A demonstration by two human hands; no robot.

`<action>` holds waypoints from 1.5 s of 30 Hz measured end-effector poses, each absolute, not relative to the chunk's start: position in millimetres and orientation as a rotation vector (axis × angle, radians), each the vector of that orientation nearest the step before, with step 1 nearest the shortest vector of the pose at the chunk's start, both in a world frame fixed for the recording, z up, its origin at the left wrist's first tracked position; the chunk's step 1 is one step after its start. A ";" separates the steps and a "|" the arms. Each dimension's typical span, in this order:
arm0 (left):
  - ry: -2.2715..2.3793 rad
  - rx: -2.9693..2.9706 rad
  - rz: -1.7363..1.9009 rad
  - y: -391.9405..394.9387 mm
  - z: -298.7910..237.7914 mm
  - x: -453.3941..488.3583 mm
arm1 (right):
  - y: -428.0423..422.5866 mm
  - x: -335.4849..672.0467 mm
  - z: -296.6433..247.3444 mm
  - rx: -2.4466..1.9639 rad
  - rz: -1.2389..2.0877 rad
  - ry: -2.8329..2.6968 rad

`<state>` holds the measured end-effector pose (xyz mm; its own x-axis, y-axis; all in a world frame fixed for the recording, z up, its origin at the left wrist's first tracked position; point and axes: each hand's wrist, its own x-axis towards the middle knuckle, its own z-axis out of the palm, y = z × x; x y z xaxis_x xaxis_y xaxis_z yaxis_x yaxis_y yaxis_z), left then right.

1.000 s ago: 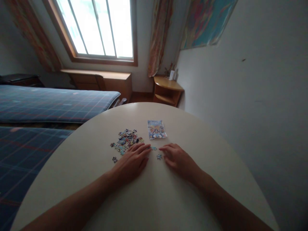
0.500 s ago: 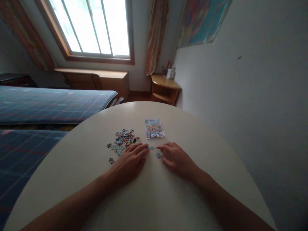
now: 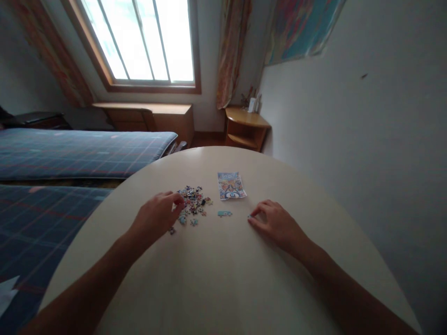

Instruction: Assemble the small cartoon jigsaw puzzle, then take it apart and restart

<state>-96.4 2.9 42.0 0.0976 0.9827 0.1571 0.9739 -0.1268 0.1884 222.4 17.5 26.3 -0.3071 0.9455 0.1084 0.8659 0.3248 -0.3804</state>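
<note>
Left hand [image 3: 157, 217] curls into the puzzle pile [image 3: 193, 201], grip unclear; right hand [image 3: 277, 223] pinches one piece [image 3: 249, 216] steady against the bench [image 3: 223, 270].

Daylight pours through the barred window [image 3: 153, 42] (curtains [image 3: 232, 51] drawn aside) above a low wooden desk [image 3: 157, 116]. Plaid beds [image 3: 80, 151] lie left. A corner shelf [image 3: 246, 130] meets the grey wall [image 3: 366, 139], and a round cream table [image 3: 223, 279] stands nearest.

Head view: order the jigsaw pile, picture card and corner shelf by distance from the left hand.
1. Heap of small multicoloured jigsaw pieces: at the left hand's fingertips.
2. Printed picture card: beyond it, to the right.
3. Wooden corner shelf: by the far wall.
</note>
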 end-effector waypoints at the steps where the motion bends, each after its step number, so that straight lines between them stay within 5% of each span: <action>1: 2.070 2.243 0.313 3.3 46.4 -102.5 | 18.1 224.0 26.8 -1.627 0.360 -2.292; 7: 1.943 2.177 0.130 -1.5 52.0 -105.2 | 18.5 227.7 27.9 -1.649 0.369 -2.328; 28: 1.506 2.381 0.310 -6.5 34.4 -82.6 | 18.8 228.7 21.5 -1.604 0.239 -2.312; 34: 1.423 2.406 0.423 -7.5 31.7 -72.1 | 10.5 210.3 21.7 -1.470 0.124 -2.283; 45: 1.376 1.923 0.912 -18.1 -2.8 -25.6 | -7.9 176.6 11.5 -0.948 0.412 -2.327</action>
<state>-25.6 -18.1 -2.8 0.2272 0.9557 0.1872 0.5451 -0.2841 0.7888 176.6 -7.9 11.5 -0.5741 0.7130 0.4026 0.5315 0.6985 -0.4792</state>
